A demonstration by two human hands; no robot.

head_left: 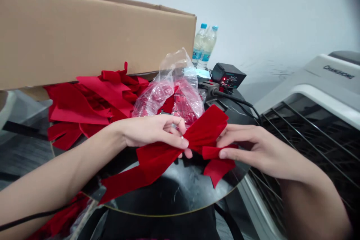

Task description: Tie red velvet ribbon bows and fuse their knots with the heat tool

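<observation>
A red velvet ribbon bow (206,129) hangs just above a round black table (182,191). My left hand (157,131) pinches the bow at its gathered middle, fingers closed on the cloth. My right hand (250,146) grips the right side of the bow, thumb and fingers pressed on a ribbon tail. One long tail (135,178) trails down to the left across the table.
A heap of red ribbon pieces (90,105) and a clear plastic bag (174,90) lie behind the hands. A large cardboard box (84,33) fills the left rear. Two water bottles (204,45), a small black device with cable (227,77) and a grey appliance with wire grille (315,112) stand nearby.
</observation>
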